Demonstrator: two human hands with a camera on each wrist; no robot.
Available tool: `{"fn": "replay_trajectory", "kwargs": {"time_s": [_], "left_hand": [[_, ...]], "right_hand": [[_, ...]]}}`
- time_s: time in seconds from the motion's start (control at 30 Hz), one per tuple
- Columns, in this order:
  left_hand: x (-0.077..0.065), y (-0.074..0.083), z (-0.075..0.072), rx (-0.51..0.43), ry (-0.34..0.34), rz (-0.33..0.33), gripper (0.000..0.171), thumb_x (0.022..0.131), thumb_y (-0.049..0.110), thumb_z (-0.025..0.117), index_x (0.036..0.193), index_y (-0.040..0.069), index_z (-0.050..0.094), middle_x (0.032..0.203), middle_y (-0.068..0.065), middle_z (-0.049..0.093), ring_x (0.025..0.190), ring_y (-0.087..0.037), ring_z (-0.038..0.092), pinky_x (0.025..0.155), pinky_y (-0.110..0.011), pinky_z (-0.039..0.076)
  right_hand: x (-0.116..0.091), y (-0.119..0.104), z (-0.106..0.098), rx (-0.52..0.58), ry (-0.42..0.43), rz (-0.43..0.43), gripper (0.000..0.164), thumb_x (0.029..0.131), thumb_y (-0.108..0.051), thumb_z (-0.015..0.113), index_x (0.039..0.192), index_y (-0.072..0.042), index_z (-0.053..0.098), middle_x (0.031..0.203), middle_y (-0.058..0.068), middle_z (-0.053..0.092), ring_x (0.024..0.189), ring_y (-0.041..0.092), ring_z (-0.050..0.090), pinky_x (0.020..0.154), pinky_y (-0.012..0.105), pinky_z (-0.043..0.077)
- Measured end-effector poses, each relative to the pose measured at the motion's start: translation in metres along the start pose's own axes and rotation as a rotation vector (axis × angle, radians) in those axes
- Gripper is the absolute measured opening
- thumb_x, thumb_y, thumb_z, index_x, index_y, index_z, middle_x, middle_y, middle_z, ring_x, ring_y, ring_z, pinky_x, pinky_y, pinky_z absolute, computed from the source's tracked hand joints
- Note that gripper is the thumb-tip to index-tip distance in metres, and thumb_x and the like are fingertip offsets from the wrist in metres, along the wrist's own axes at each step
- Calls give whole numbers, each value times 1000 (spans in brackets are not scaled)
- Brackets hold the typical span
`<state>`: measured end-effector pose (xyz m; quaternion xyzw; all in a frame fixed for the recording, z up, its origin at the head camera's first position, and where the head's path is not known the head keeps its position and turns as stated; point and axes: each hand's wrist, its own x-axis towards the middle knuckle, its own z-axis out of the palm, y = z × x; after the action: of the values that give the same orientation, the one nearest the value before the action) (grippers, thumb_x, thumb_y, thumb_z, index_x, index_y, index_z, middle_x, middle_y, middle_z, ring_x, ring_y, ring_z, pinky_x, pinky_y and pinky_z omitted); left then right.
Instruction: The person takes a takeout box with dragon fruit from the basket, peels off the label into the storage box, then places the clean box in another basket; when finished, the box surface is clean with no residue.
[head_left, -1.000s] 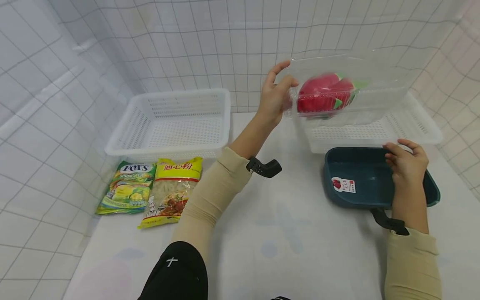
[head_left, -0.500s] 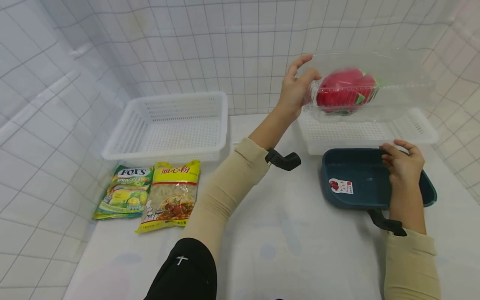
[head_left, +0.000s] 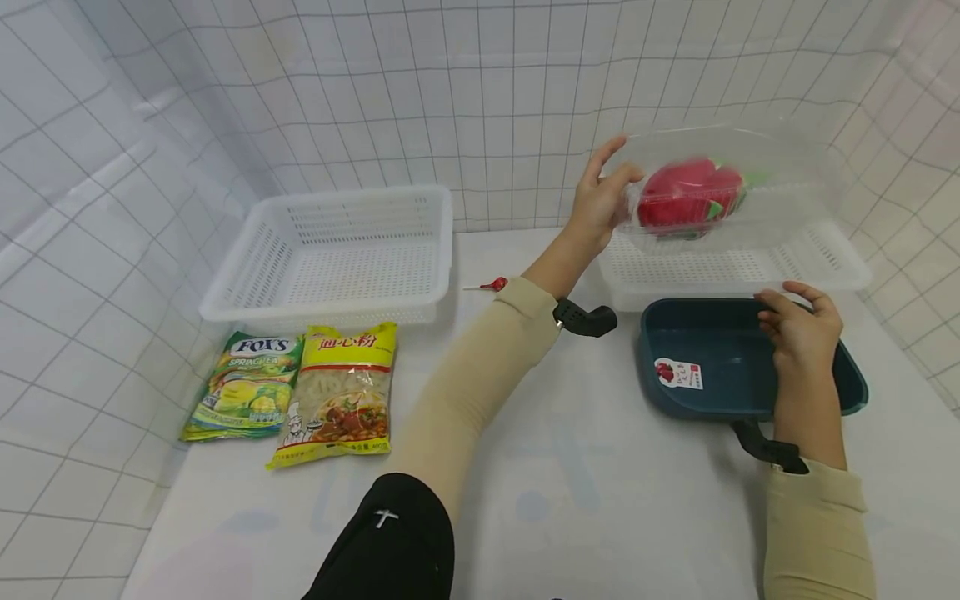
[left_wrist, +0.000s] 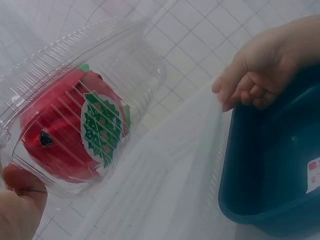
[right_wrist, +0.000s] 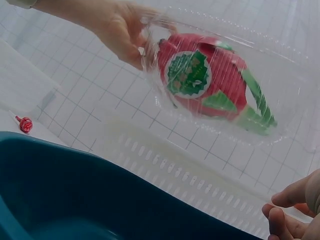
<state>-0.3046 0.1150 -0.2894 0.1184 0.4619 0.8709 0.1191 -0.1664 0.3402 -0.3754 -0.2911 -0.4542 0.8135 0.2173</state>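
Note:
My left hand (head_left: 594,204) grips the left end of a clear plastic clamshell box (head_left: 787,179), raised above the right white basket (head_left: 840,271). Inside the box lies a red dragon fruit (head_left: 686,196) with green scales; a green-and-white sticker (right_wrist: 186,75) on it shows in both wrist views. My right hand (head_left: 806,333) reaches across a dark teal basin (head_left: 712,408). Its thumb and fingers pinch the basket's near rim, the other fingers curled. In the left wrist view those fingertips (left_wrist: 225,102) sit right at the rim, beside the basin's corner.
Another white basket (head_left: 442,258) stands at the back left. In front of it lie a green candy bag (head_left: 251,387) and a yellow pasta bag (head_left: 341,396). A red lollipop (head_left: 497,284) lies between the baskets. White grid-patterned sheeting (head_left: 517,108) closes off the back and sides.
My left hand has carried the clear box rightward, then lowered it a little over the right basket. The lollipop has come into view beside my left sleeve. My right hand stays in place.

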Motion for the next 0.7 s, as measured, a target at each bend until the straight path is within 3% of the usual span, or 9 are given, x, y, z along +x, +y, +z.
{"fn": "replay_trajectory", "kwargs": {"time_s": [0.13, 0.27, 0.53, 0.7], "left_hand": [[6, -11, -9, -45, 19, -29, 52, 92, -5, 54, 140, 16, 51, 74, -1, 58, 43, -7, 29, 41, -18, 28], [9, -24, -17, -23, 61, -45, 51, 91, -4, 55, 137, 17, 53, 72, 0, 57, 42, -6, 29, 40, -17, 27], [10, -45, -22, 162, 100, -47, 51, 87, -1, 60, 132, 23, 56, 59, 1, 43, 43, -7, 30, 42, -19, 30], [10, -53, -18, 278, 170, -45, 54, 83, 1, 63, 132, 23, 56, 58, 3, 39, 44, -6, 29, 43, -19, 30]], "right_hand": [[-1, 1, 1, 11, -12, 1, 35, 80, 8, 74, 100, -10, 53, 63, 6, 68, 40, 15, 57, 41, 22, 46], [-2, 2, 2, 4, -13, -4, 35, 79, 8, 75, 101, -10, 53, 63, 6, 68, 41, 15, 58, 42, 22, 46], [-2, 1, 3, -4, -11, -10, 34, 80, 8, 74, 100, -10, 53, 63, 6, 68, 40, 14, 58, 41, 22, 47], [-1, 1, 3, -8, -12, -14, 33, 80, 9, 73, 99, -10, 53, 62, 5, 68, 40, 14, 58, 40, 22, 46]]}}
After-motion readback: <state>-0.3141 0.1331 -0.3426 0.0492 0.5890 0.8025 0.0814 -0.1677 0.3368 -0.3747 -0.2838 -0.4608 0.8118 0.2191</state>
